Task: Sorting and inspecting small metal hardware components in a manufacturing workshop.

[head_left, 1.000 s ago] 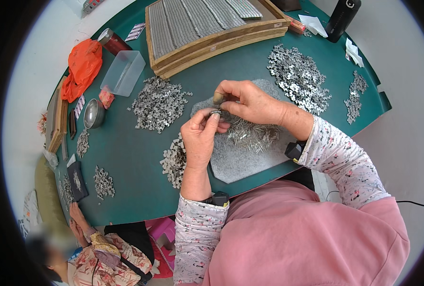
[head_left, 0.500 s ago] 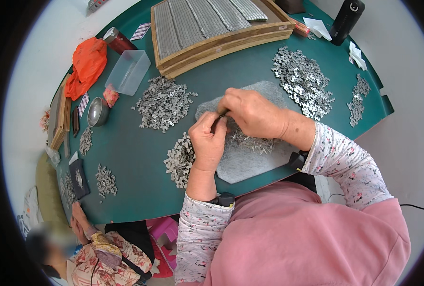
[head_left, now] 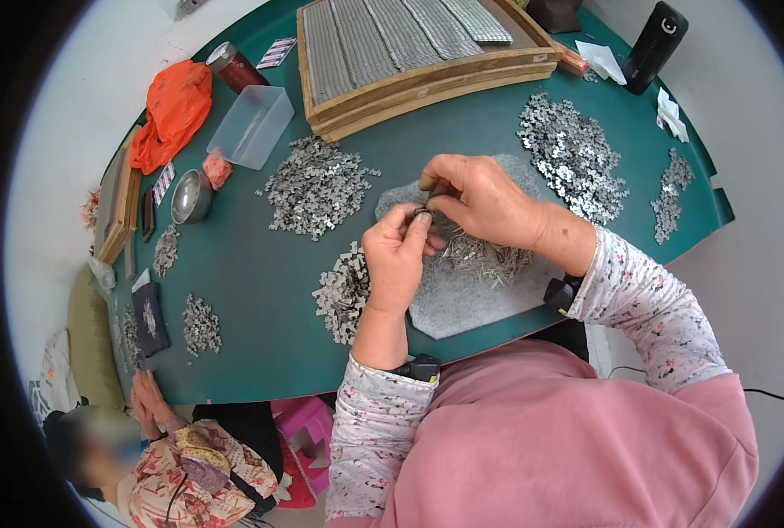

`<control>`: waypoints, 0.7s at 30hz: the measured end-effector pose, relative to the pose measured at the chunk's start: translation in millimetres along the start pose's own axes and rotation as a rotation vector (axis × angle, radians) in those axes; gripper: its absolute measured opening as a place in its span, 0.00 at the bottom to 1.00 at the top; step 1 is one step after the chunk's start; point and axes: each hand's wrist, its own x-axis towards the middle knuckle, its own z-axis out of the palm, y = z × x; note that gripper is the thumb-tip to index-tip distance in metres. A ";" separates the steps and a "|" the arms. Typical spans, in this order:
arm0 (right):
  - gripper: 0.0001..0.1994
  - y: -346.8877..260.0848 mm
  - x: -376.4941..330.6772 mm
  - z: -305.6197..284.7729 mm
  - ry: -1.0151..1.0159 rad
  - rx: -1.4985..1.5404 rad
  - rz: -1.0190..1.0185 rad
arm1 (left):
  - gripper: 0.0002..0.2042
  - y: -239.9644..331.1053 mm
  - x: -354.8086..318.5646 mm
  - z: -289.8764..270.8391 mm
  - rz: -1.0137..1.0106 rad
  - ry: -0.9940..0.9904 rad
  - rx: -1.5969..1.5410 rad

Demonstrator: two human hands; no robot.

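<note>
Over a grey felt mat (head_left: 445,315), my two hands meet fingertip to fingertip. My left hand (head_left: 395,262) is closed, pinching a small dark piece (head_left: 422,212) between thumb and forefinger; most of it is hidden. Bent close above it, my right hand (head_left: 482,201) has its thumb and fingers drawn together at the piece; what they grip is too small to make out. Beneath the right wrist lies a heap of thin metal pins (head_left: 489,260) on the mat. Beside my left wrist is a pile of flat metal link pieces (head_left: 341,295).
Larger piles of small metal pieces (head_left: 317,189) (head_left: 577,158) flank the mat. A wooden tray (head_left: 436,79) with rows of metal strips stands at the back. Leftward are a clear plastic box (head_left: 251,128), a metal bowl (head_left: 192,198) and a co-worker's hands (head_left: 150,398).
My right hand's fingers have shifted and opened out slightly above the left fingertips. The whole view has moved a little, so the table things appear farther right.
</note>
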 end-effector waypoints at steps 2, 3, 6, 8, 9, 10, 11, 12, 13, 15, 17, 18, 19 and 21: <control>0.07 -0.4 0.8 1.8 0.026 -0.002 0.023 | 0.06 1.4 0.2 -2.5 -0.040 0.020 -0.090; 0.07 -0.9 1.1 2.4 0.023 -0.002 0.022 | 0.06 2.5 0.0 -3.6 -0.039 0.022 -0.091; 0.06 -1.0 0.8 3.8 0.022 -0.053 -0.014 | 0.05 3.7 0.6 -3.9 -0.060 0.040 -0.159; 0.05 1.0 -1.1 5.5 0.037 -0.121 -0.042 | 0.05 3.0 1.2 -2.6 -0.071 0.049 -0.182; 0.05 0.2 -1.4 6.1 0.036 -0.123 -0.042 | 0.05 2.6 1.4 -2.3 -0.071 0.050 -0.183; 0.05 -1.1 -1.6 7.0 0.022 -0.136 -0.040 | 0.05 2.2 1.6 -2.2 -0.067 0.048 -0.188; 0.05 -1.7 -1.6 7.5 0.009 -0.149 -0.038 | 0.06 1.9 1.6 -2.1 -0.062 0.046 -0.193; 0.05 -1.3 -1.0 7.7 0.008 -0.150 -0.039 | 0.06 2.2 1.7 -2.3 -0.061 0.046 -0.193; 0.05 -0.3 -0.5 8.2 -0.013 -0.133 -0.041 | 0.06 2.9 1.8 -2.7 -0.041 0.047 -0.158; 0.05 1.7 -0.5 10.0 -0.036 -0.115 -0.044 | 0.06 4.1 1.6 -2.8 -0.020 0.048 -0.122; 0.06 2.7 -1.8 11.9 -0.014 -0.187 -0.103 | 0.06 5.2 1.0 -2.0 -0.021 0.062 -0.093; 0.06 0.6 -2.4 11.1 -0.015 -0.187 -0.105 | 0.06 5.1 1.0 -2.5 -0.021 0.064 -0.093; 0.06 -3.0 -3.1 9.4 0.003 -0.221 -0.144 | 0.06 5.1 1.2 -3.2 -0.033 0.059 -0.130; 0.05 -7.2 -5.6 9.2 0.021 -0.256 -0.184 | 0.06 3.4 1.4 -5.7 -0.042 0.054 -0.167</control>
